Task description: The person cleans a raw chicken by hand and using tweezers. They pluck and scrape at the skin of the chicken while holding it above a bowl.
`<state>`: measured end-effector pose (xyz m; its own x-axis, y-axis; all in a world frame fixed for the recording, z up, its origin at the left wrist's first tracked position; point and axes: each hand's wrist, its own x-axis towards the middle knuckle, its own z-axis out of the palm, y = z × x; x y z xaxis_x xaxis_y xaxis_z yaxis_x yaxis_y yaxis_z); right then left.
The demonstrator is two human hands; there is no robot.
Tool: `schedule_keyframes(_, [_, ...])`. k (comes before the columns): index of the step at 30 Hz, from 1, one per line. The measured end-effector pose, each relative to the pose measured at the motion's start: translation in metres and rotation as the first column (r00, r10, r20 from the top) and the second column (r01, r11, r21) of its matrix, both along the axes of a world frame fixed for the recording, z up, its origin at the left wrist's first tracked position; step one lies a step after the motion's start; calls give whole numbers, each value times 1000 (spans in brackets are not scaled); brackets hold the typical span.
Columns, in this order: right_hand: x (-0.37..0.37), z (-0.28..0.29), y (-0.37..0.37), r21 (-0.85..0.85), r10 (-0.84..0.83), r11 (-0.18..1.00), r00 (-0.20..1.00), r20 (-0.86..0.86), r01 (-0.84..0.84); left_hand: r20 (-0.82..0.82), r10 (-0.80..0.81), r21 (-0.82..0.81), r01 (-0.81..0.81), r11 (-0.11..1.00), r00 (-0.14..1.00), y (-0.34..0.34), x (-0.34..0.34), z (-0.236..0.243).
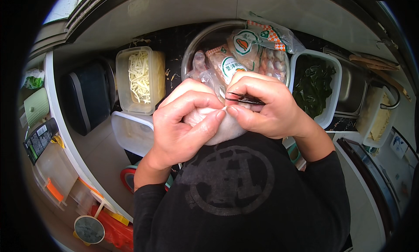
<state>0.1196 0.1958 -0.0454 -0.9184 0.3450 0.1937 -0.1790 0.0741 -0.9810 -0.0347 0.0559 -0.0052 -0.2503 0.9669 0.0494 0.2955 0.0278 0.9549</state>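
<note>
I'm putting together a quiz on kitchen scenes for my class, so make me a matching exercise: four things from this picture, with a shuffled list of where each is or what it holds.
Things
1. Metal bowl
2. Pale shreds
3. Dark green pieces
4. Black tool

Place or state
A. Held in the right hand
B. In the white tub, right of the bowl
C. Holding wrapped packages
D. In the clear tub, left of the bowl

Pairs: 1-C, 2-D, 3-B, 4-A
</note>
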Motion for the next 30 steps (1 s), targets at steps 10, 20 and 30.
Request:
schedule_keyframes(10, [1, 1, -3, 34, -3, 999, 1000, -7, 3, -9, -10, -14, 10, 1000, 1000, 1, 3, 2])
schedule_keyframes(20, [1, 5, -4, 36, -42, 999, 999, 25, 41, 53, 58, -31, -56, 998, 997, -2, 8, -2])
schedule_keyframes(30, [0, 3, -9, 32, -82, 996, 997, 12, 82, 45, 23, -36, -22, 999, 999, -2, 9, -1])
